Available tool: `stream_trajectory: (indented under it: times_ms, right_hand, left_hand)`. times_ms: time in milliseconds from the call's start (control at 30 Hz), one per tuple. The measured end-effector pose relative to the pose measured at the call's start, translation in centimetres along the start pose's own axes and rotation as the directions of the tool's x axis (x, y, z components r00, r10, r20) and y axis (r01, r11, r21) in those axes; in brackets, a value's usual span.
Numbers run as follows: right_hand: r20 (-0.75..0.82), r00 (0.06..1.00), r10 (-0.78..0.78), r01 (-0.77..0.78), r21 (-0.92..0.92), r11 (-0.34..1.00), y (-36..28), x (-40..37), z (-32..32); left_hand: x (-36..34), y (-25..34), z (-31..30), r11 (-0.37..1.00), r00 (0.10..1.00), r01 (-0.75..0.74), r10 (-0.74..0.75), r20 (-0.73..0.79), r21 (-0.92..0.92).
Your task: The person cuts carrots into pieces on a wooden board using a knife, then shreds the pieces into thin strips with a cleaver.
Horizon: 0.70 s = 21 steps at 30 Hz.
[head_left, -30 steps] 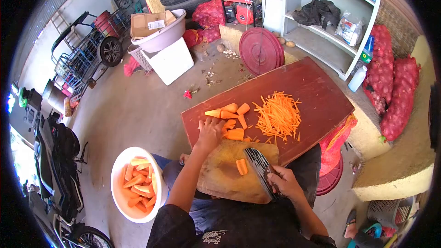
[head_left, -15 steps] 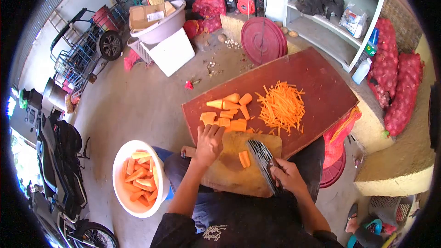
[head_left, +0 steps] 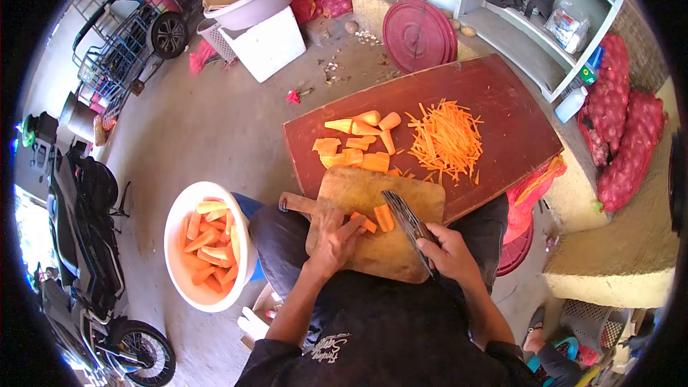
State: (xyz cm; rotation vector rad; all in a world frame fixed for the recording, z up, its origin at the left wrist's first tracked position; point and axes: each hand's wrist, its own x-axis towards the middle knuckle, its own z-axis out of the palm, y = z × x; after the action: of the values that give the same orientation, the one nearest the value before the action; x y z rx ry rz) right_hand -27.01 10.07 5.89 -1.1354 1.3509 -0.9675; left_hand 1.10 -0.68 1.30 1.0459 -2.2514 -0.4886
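The small carrot piece (head_left: 364,223) lies near the middle of the wooden chopping board (head_left: 358,190), which sits across the person's lap. The left hand (head_left: 331,242) comes onto the board from seven o'clock, its fingers bent down, and the fingertips pin the piece against the wood. Just beside it at two o'clock lies a second, wider carrot slab (head_left: 384,218), free of any finger. The knife (head_left: 403,215) has its broad dark blade angled across the board right next to that slab, tip toward eleven o'clock. The right hand (head_left: 450,256) is clenched tight around the handle at the board's five o'clock corner. The far edge of the chopping board butts against a big dark red board (head_left: 494,93). On that red board, at twelve o'clock from the pinned piece, a loose heap of carrot chunks (head_left: 358,147) waits. At one o'clock a pile of thin carrot strips (head_left: 446,137) lies spread out. Off at nine o'clock, on the concrete floor by the person's knee, stands a white bowl (head_left: 170,233) filled with more cut carrot. Farther out at twelve o'clock a round red lid (head_left: 419,29) leans against a low ledge. At eleven o'clock a pale basin (head_left: 261,3) rests on a white box (head_left: 272,46). Red mesh sacks (head_left: 620,129) are stacked at three o'clock, beside a white shelf unit (head_left: 534,50), and a motorbike (head_left: 79,229) is parked at the nine o'clock edge.
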Motion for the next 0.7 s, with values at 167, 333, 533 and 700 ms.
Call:
stream_trajectory:
  times_ms: [167, 333, 533, 700]
  right_hand:
    - [0.017, 1.0, 0.016, -0.017, 0.023, 1.0, 0.2, 0.6, -0.1]
    - [0.057, 0.997, 0.048, -0.055, 0.13, 0.99, -0.2, 1.0, 0.7]
    - [0.102, 0.993, 0.068, -0.092, 0.256, 0.962, -1.8, 0.0, 0.7]
    - [0.107, 0.993, 0.059, -0.082, 0.223, 0.971, -1.0, 0.1, 0.7]
  left_hand:
    - [0.6, -0.5, 0.0, 0.994, 0.999, -0.03, 0.028, -0.022, -0.105]
    - [0.5, 0.1, 0.5, 0.995, 0.997, 0.075, -0.074, 0.022, -0.067]
    - [0.1, 0.3, 1.1, 0.98, 0.984, 0.169, -0.174, -0.036, -0.103]
    - [0.2, 0.7, 0.8, 0.976, 0.982, 0.178, -0.185, -0.045, -0.127]
